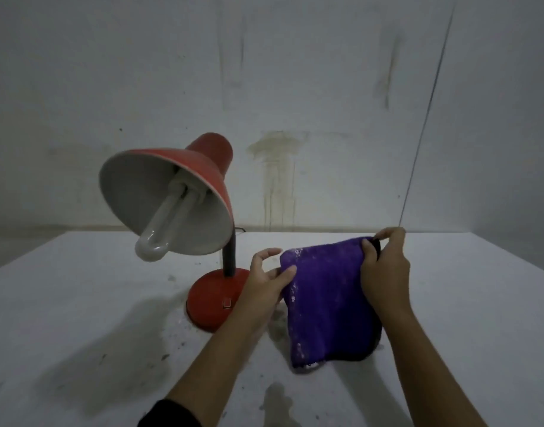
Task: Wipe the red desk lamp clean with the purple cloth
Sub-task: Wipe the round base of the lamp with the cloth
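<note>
Wiping's not started yet: purple cloth [329, 303] is pinched up between right hand [384, 266] and left hand [264, 282], red desk lamp [184, 211] untouched just left of them.

Both hands hold purple cloth [326, 300] above surface [79, 303]: left hand [266, 286], right hand [384, 266] pinching top corners (lower edge hanging); red desk lamp [200, 211] just beside left hand.
</note>
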